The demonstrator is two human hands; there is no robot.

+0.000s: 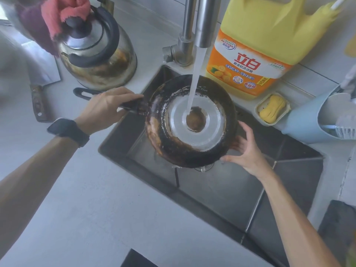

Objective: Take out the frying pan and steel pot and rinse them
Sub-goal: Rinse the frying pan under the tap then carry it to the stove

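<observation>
The frying pan (173, 149) is held upside down over the sink (221, 189), its blackened, stained underside and silvery base disc facing up. Water from the faucet (204, 22) pours onto the middle of that base. My left hand (107, 106), with a black watch on the wrist, is closed around the pan's black handle at the sink's left edge. My right hand (244, 149) holds the pan's rim at its near right side, fingers curled under the edge. No steel pot is in view.
A stained steel kettle (98, 53) with a pink cloth (63, 12) on it stands at the back left. A cleaver (38, 78) lies left of it. A yellow detergent jug (264, 45), a soap dish (272, 107) and a light blue holder (302, 122) line the sink's far side.
</observation>
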